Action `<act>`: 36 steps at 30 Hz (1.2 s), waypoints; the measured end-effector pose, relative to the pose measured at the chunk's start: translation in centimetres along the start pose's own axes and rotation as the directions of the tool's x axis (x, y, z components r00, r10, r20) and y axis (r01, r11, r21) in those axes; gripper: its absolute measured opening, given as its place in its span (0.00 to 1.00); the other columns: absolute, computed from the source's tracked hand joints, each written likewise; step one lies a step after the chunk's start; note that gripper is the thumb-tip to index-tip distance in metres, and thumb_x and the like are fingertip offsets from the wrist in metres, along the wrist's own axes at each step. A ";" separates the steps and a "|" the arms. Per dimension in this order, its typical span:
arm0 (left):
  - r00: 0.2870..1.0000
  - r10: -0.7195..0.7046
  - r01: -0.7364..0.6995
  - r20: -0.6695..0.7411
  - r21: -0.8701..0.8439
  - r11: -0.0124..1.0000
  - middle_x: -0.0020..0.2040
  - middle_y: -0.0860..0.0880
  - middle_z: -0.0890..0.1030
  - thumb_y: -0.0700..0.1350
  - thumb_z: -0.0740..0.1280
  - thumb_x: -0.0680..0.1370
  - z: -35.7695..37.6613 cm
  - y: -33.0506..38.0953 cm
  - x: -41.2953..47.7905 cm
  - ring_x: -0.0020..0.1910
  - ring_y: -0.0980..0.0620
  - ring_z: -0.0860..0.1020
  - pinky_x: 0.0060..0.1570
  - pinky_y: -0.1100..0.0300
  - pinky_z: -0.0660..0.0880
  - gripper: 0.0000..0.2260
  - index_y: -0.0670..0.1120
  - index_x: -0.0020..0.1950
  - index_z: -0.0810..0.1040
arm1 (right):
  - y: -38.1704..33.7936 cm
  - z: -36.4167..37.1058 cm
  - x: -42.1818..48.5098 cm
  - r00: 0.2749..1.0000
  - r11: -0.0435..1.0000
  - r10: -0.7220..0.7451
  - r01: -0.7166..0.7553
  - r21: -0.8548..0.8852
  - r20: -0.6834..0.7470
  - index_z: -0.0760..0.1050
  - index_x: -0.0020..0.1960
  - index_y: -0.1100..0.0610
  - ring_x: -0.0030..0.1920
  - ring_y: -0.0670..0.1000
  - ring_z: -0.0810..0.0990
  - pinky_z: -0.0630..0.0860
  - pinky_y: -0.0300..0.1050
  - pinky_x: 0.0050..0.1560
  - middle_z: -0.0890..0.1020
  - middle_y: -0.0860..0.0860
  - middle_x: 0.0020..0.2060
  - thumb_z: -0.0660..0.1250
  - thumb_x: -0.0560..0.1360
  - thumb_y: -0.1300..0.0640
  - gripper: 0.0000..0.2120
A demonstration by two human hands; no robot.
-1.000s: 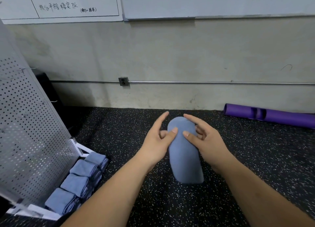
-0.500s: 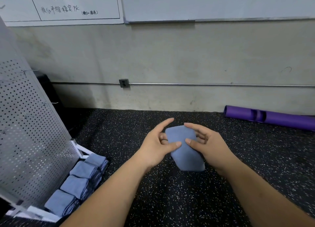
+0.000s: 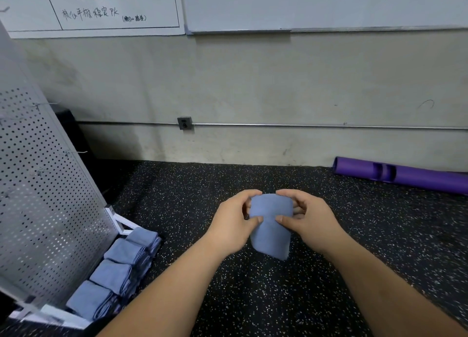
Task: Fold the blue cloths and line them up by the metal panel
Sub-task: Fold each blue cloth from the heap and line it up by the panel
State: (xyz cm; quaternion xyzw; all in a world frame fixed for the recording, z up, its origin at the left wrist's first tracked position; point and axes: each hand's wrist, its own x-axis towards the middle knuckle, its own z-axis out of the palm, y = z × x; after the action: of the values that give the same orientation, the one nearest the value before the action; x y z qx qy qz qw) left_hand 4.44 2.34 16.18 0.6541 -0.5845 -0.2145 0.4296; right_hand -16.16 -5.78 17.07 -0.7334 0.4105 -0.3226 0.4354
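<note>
A small folded blue cloth (image 3: pixel 271 225) is held above the speckled black floor in the middle of the view. My left hand (image 3: pixel 231 225) grips its left edge, thumb on top and fingers curled behind. My right hand (image 3: pixel 307 221) grips its right edge the same way. At the lower left, several folded blue cloths (image 3: pixel 119 268) lie in a row along the foot of the slanted perforated metal panel (image 3: pixel 38 197).
A purple tube (image 3: pixel 405 176) lies on the floor by the wall at the right. The panel's white frame (image 3: pixel 119 220) sticks out at its base. A grey wall with a conduit pipe (image 3: pixel 304 126) and whiteboards stands ahead.
The cloth hung long between my hands a second ago. It is now folded shorter and more compact, and both hands have closed in on its edges.
</note>
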 end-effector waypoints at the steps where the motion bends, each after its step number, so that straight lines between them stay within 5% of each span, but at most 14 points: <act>1: 1.000 0.013 -0.012 -0.016 0.012 1.000 0.52 0.59 0.80 0.43 0.77 0.77 0.1 0.0 0.0 0.52 0.61 0.78 0.56 0.66 0.74 0.21 0.59 0.67 0.80 | -0.1 0.0 0.0 1.000 0.997 -0.011 0.011 -0.083 -0.008 0.81 0.64 0.39 0.46 0.47 0.85 0.84 0.46 0.53 0.85 0.45 0.50 0.81 0.73 0.61 0.25; 5: 0.999 0.011 -0.007 -0.045 0.072 0.997 0.56 0.56 0.74 0.46 0.75 0.79 0.3 -0.5 0.5 0.58 0.54 0.74 0.64 0.55 0.74 0.14 0.61 0.61 0.80 | -0.6 0.0 -0.2 0.998 0.957 -0.063 0.056 -0.284 -0.017 0.80 0.61 0.37 0.50 0.44 0.80 0.79 0.44 0.57 0.77 0.41 0.55 0.77 0.77 0.52 0.16; 7: 0.999 -0.052 0.052 -0.012 -0.043 0.998 0.62 0.57 0.75 0.48 0.74 0.80 0.2 -0.6 0.6 0.64 0.54 0.74 0.70 0.51 0.73 0.13 0.62 0.61 0.80 | -0.4 -0.1 0.1 0.997 0.950 -0.071 0.065 -0.305 -0.008 0.80 0.64 0.41 0.59 0.44 0.78 0.76 0.45 0.65 0.75 0.41 0.61 0.76 0.78 0.49 0.16; 9: 0.993 -0.095 0.108 0.067 -0.241 0.964 0.63 0.54 0.80 0.49 0.72 0.82 0.0 -0.1 0.5 0.64 0.52 0.79 0.68 0.44 0.76 0.10 0.62 0.61 0.80 | -0.1 -0.1 0.6 0.999 0.980 -0.031 0.032 -0.198 0.010 0.80 0.66 0.45 0.64 0.44 0.79 0.76 0.46 0.68 0.78 0.40 0.65 0.75 0.79 0.49 0.16; 12: 0.986 -0.088 0.134 0.139 -0.370 0.919 0.61 0.47 0.83 0.51 0.71 0.83 -0.1 0.2 0.2 0.60 0.46 0.83 0.63 0.39 0.80 0.16 0.65 0.68 0.75 | -0.4 0.1 0.3 0.996 0.992 0.056 -0.064 0.107 0.071 0.81 0.65 0.49 0.60 0.43 0.85 0.81 0.43 0.63 0.87 0.43 0.58 0.71 0.83 0.55 0.11; 15: 0.973 -0.048 0.130 0.225 -0.366 0.922 0.62 0.44 0.83 0.49 0.74 0.80 0.1 -0.4 0.1 0.60 0.42 0.84 0.61 0.41 0.82 0.35 0.73 0.79 0.61 | -0.3 0.3 0.2 0.995 0.965 0.094 -0.095 0.244 0.014 0.82 0.63 0.51 0.59 0.45 0.86 0.81 0.46 0.61 0.88 0.44 0.55 0.68 0.85 0.55 0.08; 17: 0.969 -0.027 0.117 0.245 -0.361 0.925 0.62 0.44 0.83 0.43 0.75 0.81 0.2 -0.8 0.2 0.58 0.40 0.83 0.61 0.41 0.82 0.40 0.74 0.80 0.59 | -0.3 0.3 0.2 0.991 0.941 0.126 -0.108 0.321 -0.036 0.81 0.62 0.52 0.59 0.46 0.86 0.81 0.45 0.58 0.89 0.45 0.54 0.68 0.85 0.55 0.08; 23: 0.989 -0.014 0.076 0.147 -0.427 0.901 0.59 0.40 0.83 0.37 0.72 0.82 0.6 -0.6 -0.1 0.46 0.54 0.81 0.49 0.58 0.81 0.32 0.65 0.79 0.69 | -0.7 0.8 -0.2 0.993 0.926 0.120 -0.117 0.358 0.015 0.69 0.76 0.39 0.50 0.41 0.87 0.80 0.37 0.48 0.88 0.43 0.48 0.66 0.86 0.50 0.21; 27: 0.997 -0.069 0.077 0.034 -0.489 0.869 0.62 0.45 0.83 0.36 0.69 0.83 0.6 -0.9 0.0 0.59 0.45 0.83 0.58 0.49 0.84 0.27 0.65 0.74 0.76 | -0.7 1.5 -0.5 0.985 0.932 0.061 -0.113 0.345 0.160 0.56 0.81 0.31 0.61 0.48 0.86 0.82 0.45 0.59 0.87 0.48 0.61 0.71 0.83 0.55 0.37; 31: 0.996 -0.091 0.077 -0.005 -0.487 0.870 0.69 0.56 0.80 0.38 0.69 0.84 0.0 -1.0 -0.6 0.66 0.51 0.80 0.65 0.48 0.81 0.23 0.63 0.73 0.77 | -0.8 2.5 -0.5 0.982 0.935 0.016 -0.081 0.345 0.186 0.60 0.82 0.35 0.64 0.48 0.85 0.83 0.42 0.57 0.84 0.49 0.67 0.72 0.81 0.60 0.38; 36: 0.986 -0.139 0.168 0.095 -0.498 0.851 0.70 0.50 0.78 0.39 0.76 0.80 -2.7 -2.2 -3.0 0.62 0.57 0.83 0.59 0.55 0.83 0.32 0.62 0.78 0.72 | -1.2 5.3 -0.4 0.982 0.954 0.002 -0.059 0.296 0.190 0.73 0.76 0.38 0.66 0.44 0.82 0.83 0.40 0.58 0.78 0.47 0.73 0.70 0.83 0.64 0.29</act>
State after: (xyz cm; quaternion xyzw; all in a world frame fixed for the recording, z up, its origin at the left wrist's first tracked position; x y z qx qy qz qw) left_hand 7.14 5.95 15.16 0.5576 -0.4657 -0.4112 0.5506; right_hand -11.53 -3.12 15.91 -0.6795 0.3253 -0.3039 0.5832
